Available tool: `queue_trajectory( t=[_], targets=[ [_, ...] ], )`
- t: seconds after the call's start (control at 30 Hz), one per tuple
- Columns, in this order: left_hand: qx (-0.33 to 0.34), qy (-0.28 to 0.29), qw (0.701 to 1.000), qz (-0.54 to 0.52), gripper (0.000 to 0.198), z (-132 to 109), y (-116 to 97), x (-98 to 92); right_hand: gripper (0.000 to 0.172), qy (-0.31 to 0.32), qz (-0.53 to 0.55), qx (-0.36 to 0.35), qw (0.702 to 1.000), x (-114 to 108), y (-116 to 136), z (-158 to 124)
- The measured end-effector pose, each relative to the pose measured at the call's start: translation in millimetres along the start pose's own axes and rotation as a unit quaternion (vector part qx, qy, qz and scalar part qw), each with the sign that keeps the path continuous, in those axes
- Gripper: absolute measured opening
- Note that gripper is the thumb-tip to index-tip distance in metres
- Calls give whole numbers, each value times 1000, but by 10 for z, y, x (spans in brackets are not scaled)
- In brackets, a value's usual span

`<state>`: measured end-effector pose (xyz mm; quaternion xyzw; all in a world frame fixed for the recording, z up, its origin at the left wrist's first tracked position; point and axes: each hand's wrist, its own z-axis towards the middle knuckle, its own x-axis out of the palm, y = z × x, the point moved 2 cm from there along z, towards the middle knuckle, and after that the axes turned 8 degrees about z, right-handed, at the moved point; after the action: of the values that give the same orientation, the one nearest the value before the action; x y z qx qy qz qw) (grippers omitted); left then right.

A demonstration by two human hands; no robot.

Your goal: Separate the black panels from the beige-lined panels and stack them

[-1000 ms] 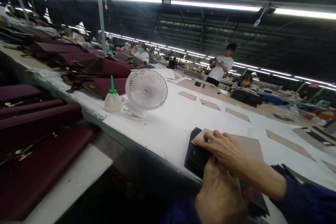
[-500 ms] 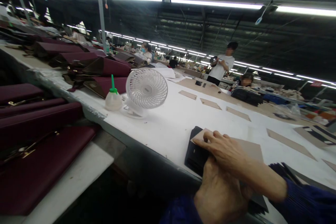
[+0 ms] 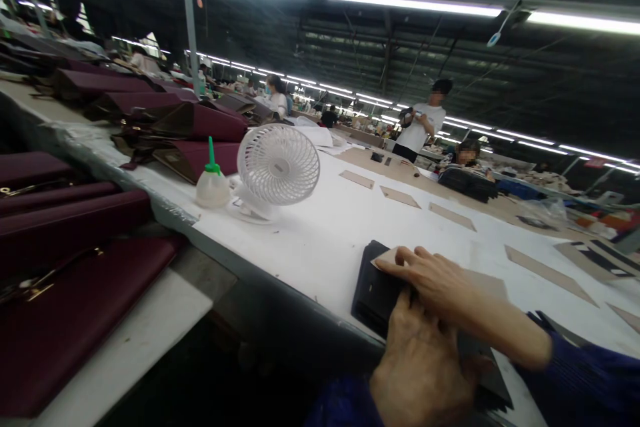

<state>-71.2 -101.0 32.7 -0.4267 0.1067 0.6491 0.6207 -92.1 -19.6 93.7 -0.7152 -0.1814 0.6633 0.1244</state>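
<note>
Pressing flat, right hand (image 3: 440, 283) covers stiff tan card (image 3: 487, 282) atop dark leather (image 3: 373, 288).

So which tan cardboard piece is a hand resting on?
The nearest piece, atop the dark stack under the right hand; the others lie untouched farther along the table.

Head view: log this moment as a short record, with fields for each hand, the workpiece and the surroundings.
Right hand: open and flat, pressing on the tan card
Left hand: nearer the camera, resting on the dark navy piece; fingers hidden
Workpiece: tan card lying over the dark navy piece, at the near edge of the white table
Near left: white fan, with a green-nozzle bottle beside it
Far left: maroon bags in rows
Background: more cards along the table; a standing person in a white shirt
</note>
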Motion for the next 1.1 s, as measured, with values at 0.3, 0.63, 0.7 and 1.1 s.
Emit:
queue_trajectory(
  t=[0.3, 0.63, 0.7, 1.1],
  targets=[
    [12, 19, 999, 24, 61, 0, 12, 26, 58, 18, -1, 46, 999, -36, -27, 112],
    [20, 9, 999, 35, 61, 4, 6, 10, 58, 13, 31, 45, 998, -59, 3, 71],
    [22, 8, 999, 38, 62, 4, 2, 7, 58, 11, 39, 37, 998, -58, 13, 68],
    [43, 13, 997, 57, 53, 20, 20, 44, 52, -21, 56, 19, 998, 131, -60, 412]
  ],
)
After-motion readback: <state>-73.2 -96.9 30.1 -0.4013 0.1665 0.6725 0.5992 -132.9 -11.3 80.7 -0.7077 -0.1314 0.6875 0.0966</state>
